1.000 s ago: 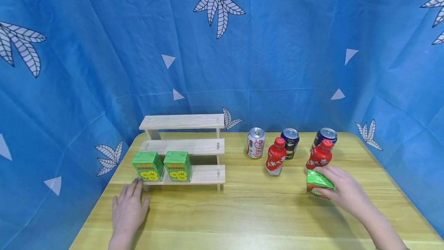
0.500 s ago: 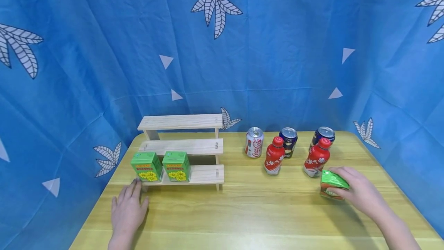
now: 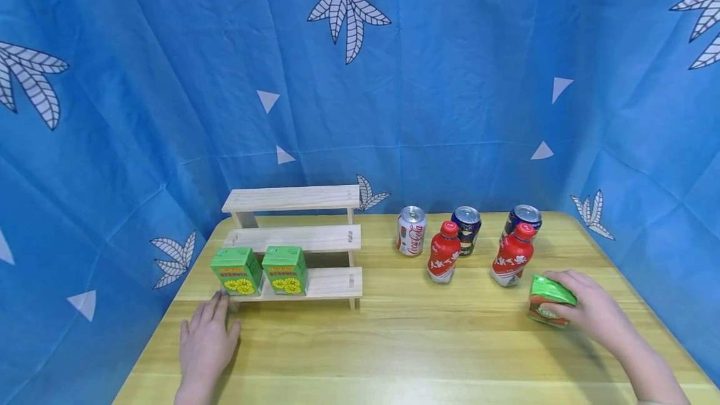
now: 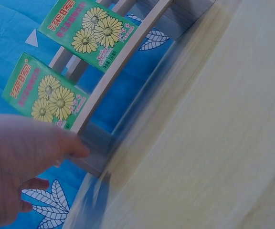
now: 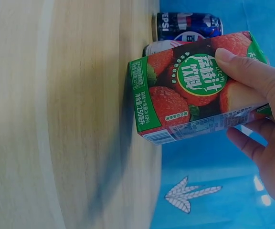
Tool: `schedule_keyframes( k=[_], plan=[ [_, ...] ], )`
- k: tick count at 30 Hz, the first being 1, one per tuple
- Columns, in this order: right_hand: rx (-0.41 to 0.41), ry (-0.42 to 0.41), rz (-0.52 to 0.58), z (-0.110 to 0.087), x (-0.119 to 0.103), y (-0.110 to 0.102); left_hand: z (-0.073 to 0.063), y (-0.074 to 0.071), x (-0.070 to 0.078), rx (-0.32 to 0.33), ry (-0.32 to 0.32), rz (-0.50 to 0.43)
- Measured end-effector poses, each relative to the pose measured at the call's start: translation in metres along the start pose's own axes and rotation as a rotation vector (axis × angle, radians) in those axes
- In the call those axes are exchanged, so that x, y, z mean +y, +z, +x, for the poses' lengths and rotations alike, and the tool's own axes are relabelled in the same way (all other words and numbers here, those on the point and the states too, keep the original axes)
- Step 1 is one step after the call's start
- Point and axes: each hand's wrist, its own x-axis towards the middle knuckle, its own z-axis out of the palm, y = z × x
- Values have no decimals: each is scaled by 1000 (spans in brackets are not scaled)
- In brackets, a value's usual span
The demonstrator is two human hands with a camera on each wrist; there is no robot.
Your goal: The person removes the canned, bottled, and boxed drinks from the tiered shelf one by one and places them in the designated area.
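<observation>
My right hand [image 3: 585,308] grips a litchi juice carton [image 5: 185,88], green-topped with red fruit on its sides. In the right wrist view the thumb lies on the carton's front face and the other fingers are behind it; its lower end is close over the table. My left hand [image 3: 207,344] rests on the table by the shelf's front left leg, fingers extended, fingertips right at the leg in the left wrist view. Two green chrysanthemum drink cartons, the left carton [image 3: 237,272] and the right carton [image 3: 285,271], stand on the bottom tier of the wooden shelf [image 3: 332,283].
Right of the shelf stand a Coca-Cola can [image 3: 412,231], two red bottles, one nearer the middle [image 3: 444,252] and another bottle [image 3: 513,256] further right, and two dark blue Pepsi cans [image 3: 468,230] partly hidden behind them. Blue curtain [image 3: 360,105] surrounds the wooden table [image 3: 394,342].
My right hand has moved to the right with the litchi juice carton, from in front of the right red bottle to beside it. My left hand stays by the shelf leg.
</observation>
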Motion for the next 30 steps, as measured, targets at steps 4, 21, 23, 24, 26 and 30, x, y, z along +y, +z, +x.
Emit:
schedule_keyframes(
  k=[4, 21, 23, 24, 26, 30],
  plan=[
    [1, -1, 14, 0, 6, 0, 0, 1, 0, -8, -5, -3],
    [-35, -41, 54, 2, 29, -3, -1, -1, 1, -23, -9, -4],
    [-29, -51, 65, 3, 32, -4, -1, -1, 2, -25, -12, -4],
    [-27, -56, 66, 3, 34, -4, -1, -2, 2, -25, -14, -5],
    [-27, -62, 69, 3, 37, -4, -1, -2, 2, -24, -15, -4],
    [-28, -82, 72, 5, 40, -5, 0, -2, 2, -25, -16, -1]
  ],
)
